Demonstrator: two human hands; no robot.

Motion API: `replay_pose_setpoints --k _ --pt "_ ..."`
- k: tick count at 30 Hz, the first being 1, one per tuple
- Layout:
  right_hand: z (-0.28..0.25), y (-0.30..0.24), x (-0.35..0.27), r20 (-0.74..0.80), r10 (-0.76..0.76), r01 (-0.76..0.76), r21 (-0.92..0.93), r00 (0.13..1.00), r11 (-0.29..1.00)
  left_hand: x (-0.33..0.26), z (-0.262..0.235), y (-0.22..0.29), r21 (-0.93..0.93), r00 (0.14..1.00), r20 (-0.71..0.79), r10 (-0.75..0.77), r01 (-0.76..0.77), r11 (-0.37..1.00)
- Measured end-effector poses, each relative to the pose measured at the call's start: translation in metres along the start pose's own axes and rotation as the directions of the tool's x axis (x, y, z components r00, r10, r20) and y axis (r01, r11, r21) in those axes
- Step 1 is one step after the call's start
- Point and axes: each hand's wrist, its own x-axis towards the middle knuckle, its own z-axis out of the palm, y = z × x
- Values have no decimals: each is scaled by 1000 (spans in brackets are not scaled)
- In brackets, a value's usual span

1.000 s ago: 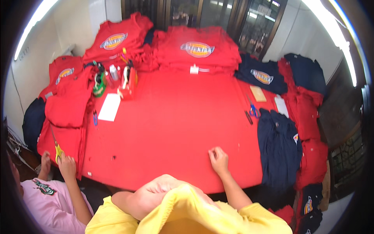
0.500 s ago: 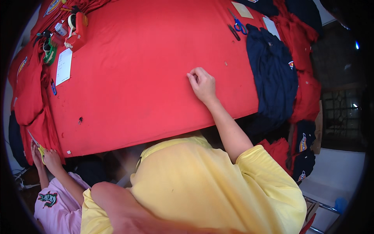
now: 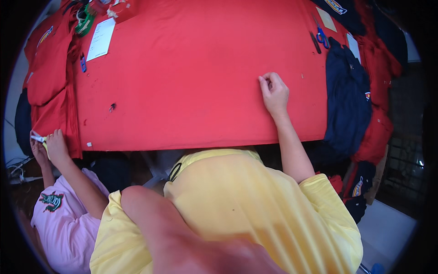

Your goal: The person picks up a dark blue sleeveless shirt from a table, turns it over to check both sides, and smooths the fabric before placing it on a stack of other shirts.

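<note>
Head view looks down on a wide worktop (image 3: 191,82) covered with smooth red cloth. The right hand (image 3: 273,93) rests on this cloth near the right part of the worktop, fingers curled in loosely, almost a fist, with the knuckles pointing to the far side; I cannot tell whether it pinches anything. Its forearm runs from the near edge toward the far side, a little tilted left. The left hand is not clearly visible; only a blurred bare arm (image 3: 182,237) fills the near bottom, over a soft yellow shirt (image 3: 255,205). Right of the hand lies a dark navy garment (image 3: 349,105), its long axis near to far, partly hanging over the edge. Farther away are scissors with blue handles (image 3: 321,34). At far left lies a white paper sheet (image 3: 101,39), beside folded red shirts (image 3: 48,68). Another person's hand (image 3: 57,146) holds the red cloth at the near left corner.
</note>
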Motion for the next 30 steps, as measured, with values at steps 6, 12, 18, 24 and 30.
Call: replay_pose_setpoints --k 6,12,18,24,30 --pt "3 -1 -3 -16 20 -19 63 1000 998 2 -10 -2 -107 999 -6 32 -33 994" --pt "1 -1 -1 51 11 -10 -6 999 1000 6 -18 -6 -217 996 -13 86 -87 972" --pt "0 2 -2 66 4 -5 9 998 1000 13 -22 -6 -260 990 7 139 -132 956" --pt "-9 -2 -4 79 94 -97 38 992 995 38 -61 15 -162 959 282 -9 57 985" --pt "-9 -8 5 131 74 -87 102 989 991 42 -145 47 642 802 192 -566 334 691"
